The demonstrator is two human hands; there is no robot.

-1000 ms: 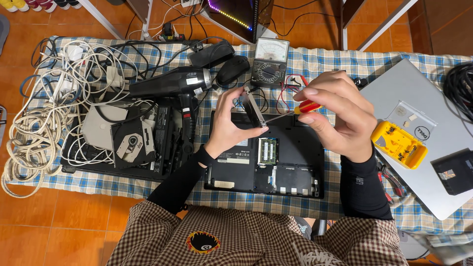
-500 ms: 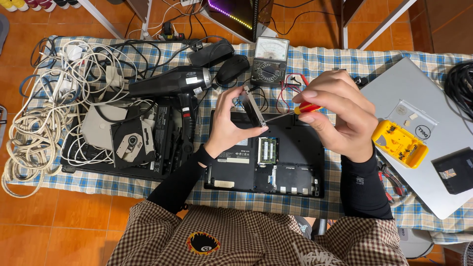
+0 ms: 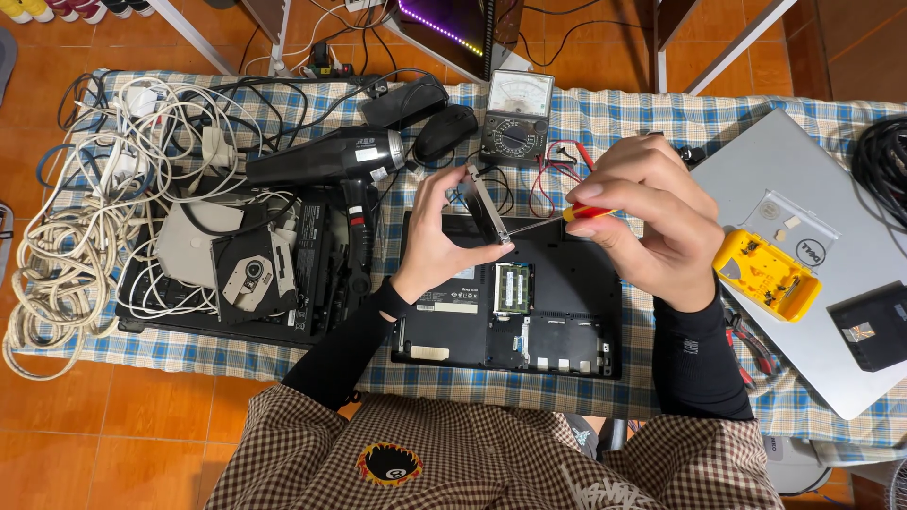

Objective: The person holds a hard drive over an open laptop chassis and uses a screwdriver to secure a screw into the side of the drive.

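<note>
My left hand [image 3: 436, 236] grips a flat hard drive [image 3: 484, 203] on edge, tilted, above an opened black laptop [image 3: 557, 316] lying bottom up with its memory module exposed. My right hand [image 3: 652, 217] pinches a red-handled screwdriver [image 3: 567, 216] whose tip meets the drive's lower edge. Both hands hover over the laptop's upper half. Black sleeves cover my forearms.
A black hair dryer [image 3: 331, 159], mouse [image 3: 446, 132] and analog multimeter [image 3: 517, 118] lie behind. At left sit tangled white cables [image 3: 66, 246], an optical drive [image 3: 250, 274] and a black unit. At right lie a silver laptop [image 3: 803, 255], a yellow screwdriver-bit case [image 3: 765, 274] and black cable coil [image 3: 879, 151].
</note>
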